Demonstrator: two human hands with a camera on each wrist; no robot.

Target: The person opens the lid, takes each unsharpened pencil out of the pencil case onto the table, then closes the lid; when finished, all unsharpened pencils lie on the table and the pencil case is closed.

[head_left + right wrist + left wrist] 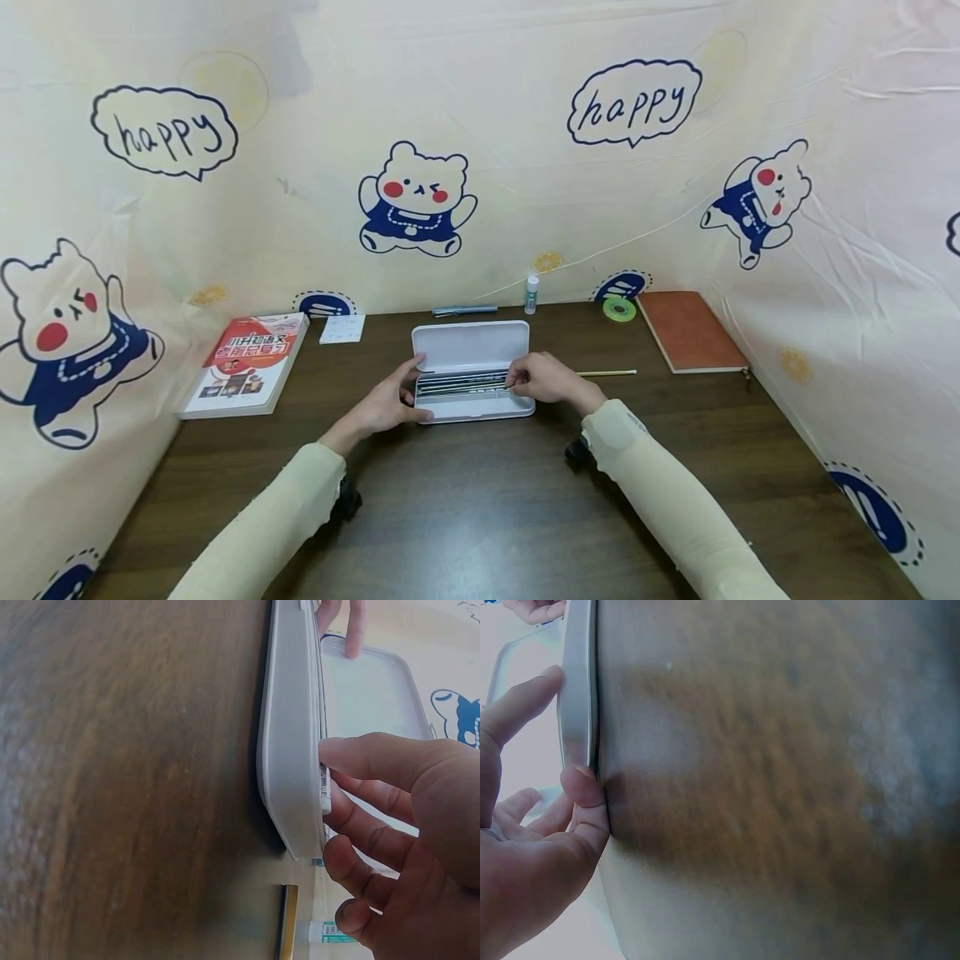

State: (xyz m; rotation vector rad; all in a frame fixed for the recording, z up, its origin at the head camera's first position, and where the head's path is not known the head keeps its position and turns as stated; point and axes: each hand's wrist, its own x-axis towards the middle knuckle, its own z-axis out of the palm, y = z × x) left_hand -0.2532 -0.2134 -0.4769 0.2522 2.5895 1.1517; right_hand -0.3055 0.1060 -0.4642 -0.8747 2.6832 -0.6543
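Observation:
A white pencil case (476,410) lies on the table with its lid (471,346) raised at the back. Several dark pencils (459,382) lie side by side inside it. My left hand (384,403) holds the case's left end, thumb at the front corner and fingers toward the hinge side. At the right end of the case, my right hand (546,377) pinches a pencil (325,791) between thumb and fingers. Its white end with printed marks shows at the case rim in the right wrist view. Another pencil (609,372) lies on the table to the right of that hand.
A red and white book (251,367) and a white paper pad (342,328) lie at the back left. Behind the case are a blue pen (465,310) and a glue stick (532,295). Green tape (618,309) and a brown notebook (693,332) lie at the back right.

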